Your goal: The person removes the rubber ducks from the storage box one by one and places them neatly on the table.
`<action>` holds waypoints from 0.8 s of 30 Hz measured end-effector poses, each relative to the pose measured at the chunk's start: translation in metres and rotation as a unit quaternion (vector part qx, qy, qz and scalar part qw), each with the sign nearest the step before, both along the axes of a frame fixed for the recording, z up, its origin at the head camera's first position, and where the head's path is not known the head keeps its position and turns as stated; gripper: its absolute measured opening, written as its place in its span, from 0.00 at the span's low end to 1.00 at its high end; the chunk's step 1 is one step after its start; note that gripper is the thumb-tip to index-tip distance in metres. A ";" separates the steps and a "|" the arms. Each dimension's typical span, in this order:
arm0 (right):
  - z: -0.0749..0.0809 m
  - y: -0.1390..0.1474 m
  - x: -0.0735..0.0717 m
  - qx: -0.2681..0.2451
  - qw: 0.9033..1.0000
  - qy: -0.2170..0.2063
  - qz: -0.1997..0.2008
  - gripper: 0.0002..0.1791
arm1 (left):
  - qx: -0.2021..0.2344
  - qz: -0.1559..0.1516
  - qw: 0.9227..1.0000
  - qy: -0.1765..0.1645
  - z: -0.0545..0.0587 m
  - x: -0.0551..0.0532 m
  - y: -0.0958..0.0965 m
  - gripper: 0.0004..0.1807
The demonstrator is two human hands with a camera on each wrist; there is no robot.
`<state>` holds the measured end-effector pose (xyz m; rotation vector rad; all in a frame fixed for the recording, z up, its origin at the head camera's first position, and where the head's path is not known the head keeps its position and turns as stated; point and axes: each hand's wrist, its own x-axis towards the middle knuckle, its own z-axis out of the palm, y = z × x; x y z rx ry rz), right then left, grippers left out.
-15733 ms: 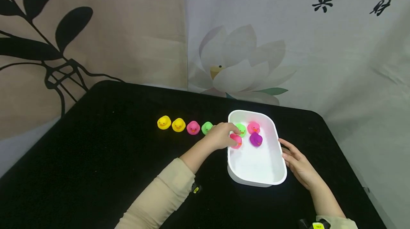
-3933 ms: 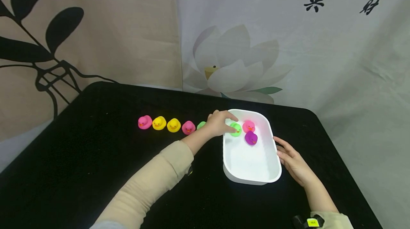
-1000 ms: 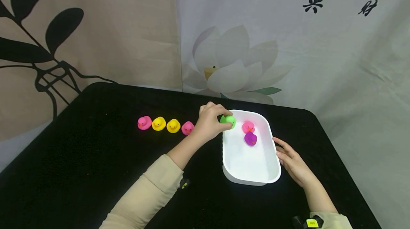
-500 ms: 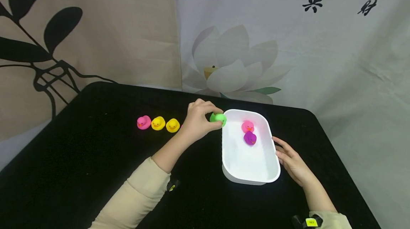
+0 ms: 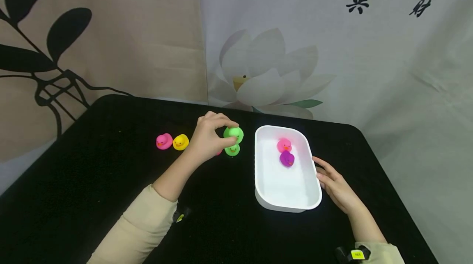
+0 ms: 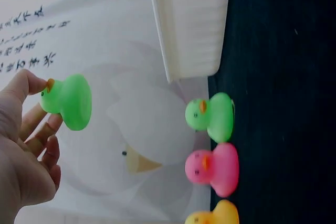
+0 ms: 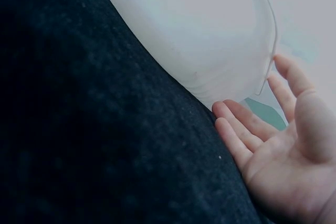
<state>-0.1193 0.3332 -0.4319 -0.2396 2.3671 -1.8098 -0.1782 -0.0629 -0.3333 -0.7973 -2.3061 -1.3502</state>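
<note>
My left hand (image 5: 207,138) pinches a green rubber duck (image 6: 76,100) between thumb and fingers, raised over the row of ducks left of the white tub (image 5: 288,192). Just under it in the head view, a second green duck (image 5: 232,150) sits on the table. Beside that one stands a pink duck (image 6: 226,169), mostly hidden by my hand in the head view. Inside the tub are a pink duck (image 5: 284,145) and a purple duck (image 5: 287,158). My right hand (image 5: 340,192) rests its extended fingertips against the tub's right side.
At the row's left end are another pink duck (image 5: 164,141) and a yellow duck (image 5: 181,142); part of a further yellow duck (image 6: 212,214) shows in the left wrist view. Black cloth covers the table (image 5: 111,190). A printed curtain (image 5: 148,42) hangs behind.
Since 15.7 s ago, a pink duck has gone from the tub to the row's left end. Within the last second my left hand has lifted the green duck out leftward. My right hand stays put.
</note>
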 end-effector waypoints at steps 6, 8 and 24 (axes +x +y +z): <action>0.000 -0.001 0.000 0.002 1.000 0.000 -0.003 0.30 | 0.009 0.016 1.000 -0.003 0.001 0.000 -0.021 0.14; 0.000 -0.001 0.000 0.005 1.000 0.000 -0.004 0.30 | 0.014 0.021 1.000 -0.004 0.000 0.000 -0.027 0.14; 0.000 -0.001 0.000 0.002 1.000 0.001 -0.005 0.30 | 0.027 0.098 0.993 -0.060 0.005 -0.004 -0.082 0.14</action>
